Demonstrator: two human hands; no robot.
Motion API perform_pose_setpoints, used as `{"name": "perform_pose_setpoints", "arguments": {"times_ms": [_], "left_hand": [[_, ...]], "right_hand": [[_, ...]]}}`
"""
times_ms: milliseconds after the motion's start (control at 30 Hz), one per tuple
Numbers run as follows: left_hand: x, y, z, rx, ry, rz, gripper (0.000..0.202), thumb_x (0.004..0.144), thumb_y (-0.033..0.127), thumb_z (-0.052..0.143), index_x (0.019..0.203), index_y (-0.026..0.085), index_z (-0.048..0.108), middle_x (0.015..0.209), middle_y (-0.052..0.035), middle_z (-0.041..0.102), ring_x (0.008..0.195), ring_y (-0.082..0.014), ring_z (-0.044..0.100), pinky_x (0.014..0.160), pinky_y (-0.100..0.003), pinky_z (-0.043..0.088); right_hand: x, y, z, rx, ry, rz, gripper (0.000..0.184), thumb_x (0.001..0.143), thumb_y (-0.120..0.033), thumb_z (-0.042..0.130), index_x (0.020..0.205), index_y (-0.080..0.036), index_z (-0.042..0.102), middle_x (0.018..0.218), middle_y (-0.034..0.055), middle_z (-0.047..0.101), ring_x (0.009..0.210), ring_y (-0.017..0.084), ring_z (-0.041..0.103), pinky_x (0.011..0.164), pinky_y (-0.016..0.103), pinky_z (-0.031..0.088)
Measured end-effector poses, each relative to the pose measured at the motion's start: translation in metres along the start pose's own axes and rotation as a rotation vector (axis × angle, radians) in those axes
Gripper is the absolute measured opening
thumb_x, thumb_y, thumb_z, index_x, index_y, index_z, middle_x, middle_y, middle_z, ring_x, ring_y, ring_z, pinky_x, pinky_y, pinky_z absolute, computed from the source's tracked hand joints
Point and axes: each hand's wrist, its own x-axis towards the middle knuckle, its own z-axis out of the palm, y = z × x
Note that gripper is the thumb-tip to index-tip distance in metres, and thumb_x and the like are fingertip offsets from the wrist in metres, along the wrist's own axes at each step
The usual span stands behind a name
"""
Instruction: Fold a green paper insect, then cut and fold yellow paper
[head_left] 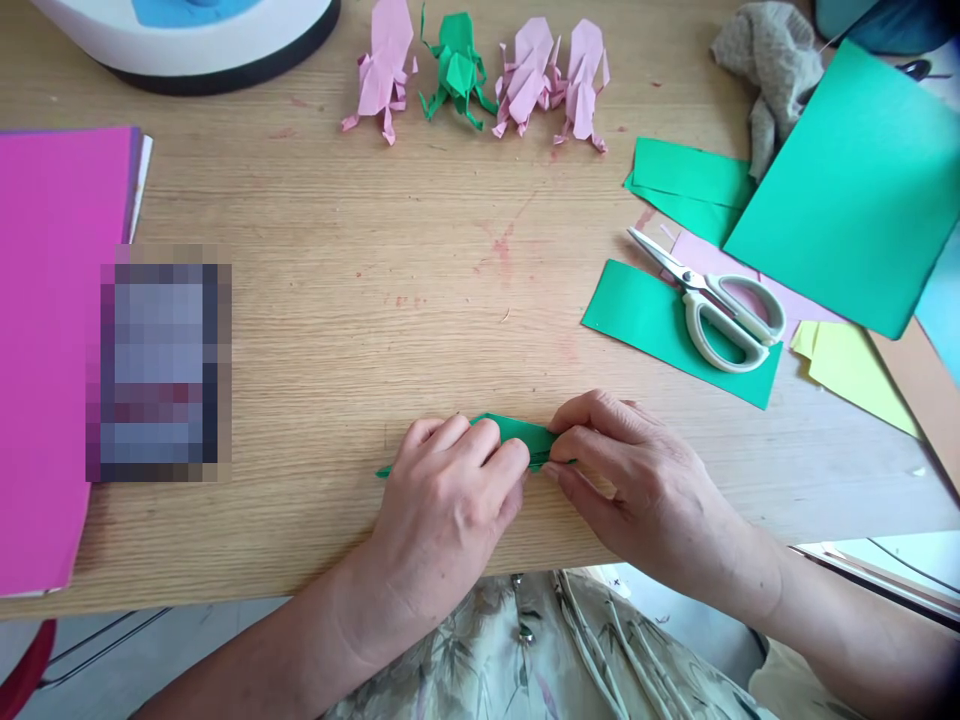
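A folded piece of green paper [525,432] lies near the table's front edge, between my two hands. My left hand [454,490] is closed over its left and middle part, with the knuckles up; a thin green tip pokes out on the left of the hand. My right hand [637,480] pinches the right end of the paper between thumb and fingers. Much of the paper is hidden under my fingers, so its full folded shape does not show.
Pink folded paper figures [527,75] and a green figure [456,70] stand at the back. White-handled scissors [731,310] lie on a green paper strip [637,300] at right, near a large green sheet [847,190] and yellow paper [862,370]. Magenta paper [52,350] lies left.
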Motion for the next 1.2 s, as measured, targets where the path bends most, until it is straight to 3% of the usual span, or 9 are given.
{"name": "perform_pose_setpoints", "arguments": {"times_ms": [133,333,667,800,900,1200], "left_hand": [[0.001,0.002,0.003,-0.005,0.023,-0.039,0.023,0.090,0.012,0.052,0.069,0.020,0.052,0.067,0.0009,0.051,0.068,-0.0174,0.045,0.069,-0.035,0.034],[0.003,0.001,0.005,0.004,0.030,-0.013,0.022,0.089,0.012,0.053,0.069,0.021,0.051,0.067,0.0011,0.051,0.067,-0.0177,0.045,0.067,-0.035,0.033],[0.003,0.003,0.004,0.015,0.007,-0.025,0.022,0.088,0.010,0.054,0.068,0.021,0.052,0.067,0.0008,0.050,0.067,-0.0177,0.043,0.068,-0.035,0.031],[0.003,0.003,0.005,0.007,0.003,-0.030,0.022,0.087,0.010,0.054,0.067,0.020,0.051,0.066,0.0009,0.049,0.067,-0.0178,0.041,0.067,-0.036,0.030],[0.004,0.003,0.006,-0.006,0.004,-0.041,0.022,0.086,0.009,0.053,0.068,0.020,0.050,0.066,0.0011,0.048,0.066,-0.0177,0.041,0.067,-0.036,0.030],[0.006,0.003,0.007,-0.029,-0.028,-0.041,0.017,0.088,0.012,0.050,0.072,0.020,0.049,0.069,-0.0004,0.051,0.070,-0.0200,0.043,0.066,-0.037,0.028]], "right_hand": [[-0.003,0.005,0.002,0.030,0.046,0.001,0.013,0.094,-0.014,0.054,0.084,-0.017,0.062,0.094,0.0081,0.062,0.085,0.018,0.060,0.078,0.035,0.050],[-0.013,0.020,-0.006,0.219,0.011,0.020,0.012,0.096,-0.013,0.053,0.094,-0.019,0.064,0.112,0.0089,0.065,0.096,0.017,0.067,0.082,0.031,0.057],[-0.017,0.018,-0.006,0.163,-0.016,-0.009,0.017,0.098,-0.010,0.046,0.094,-0.019,0.061,0.125,0.0117,0.057,0.109,0.019,0.061,0.088,0.034,0.055],[-0.015,0.017,-0.008,-0.023,0.039,-0.034,0.017,0.095,-0.011,0.050,0.088,-0.019,0.063,0.102,0.0097,0.059,0.093,0.021,0.059,0.079,0.038,0.050],[-0.011,0.014,-0.011,-0.042,-0.009,0.019,0.018,0.096,-0.013,0.051,0.085,-0.019,0.063,0.082,0.0052,0.055,0.076,0.018,0.052,0.071,0.034,0.044],[-0.004,0.015,-0.017,0.048,-0.105,0.127,0.015,0.090,-0.008,0.056,0.081,-0.019,0.061,0.077,0.0006,0.055,0.069,0.013,0.053,0.062,0.026,0.040]]}}
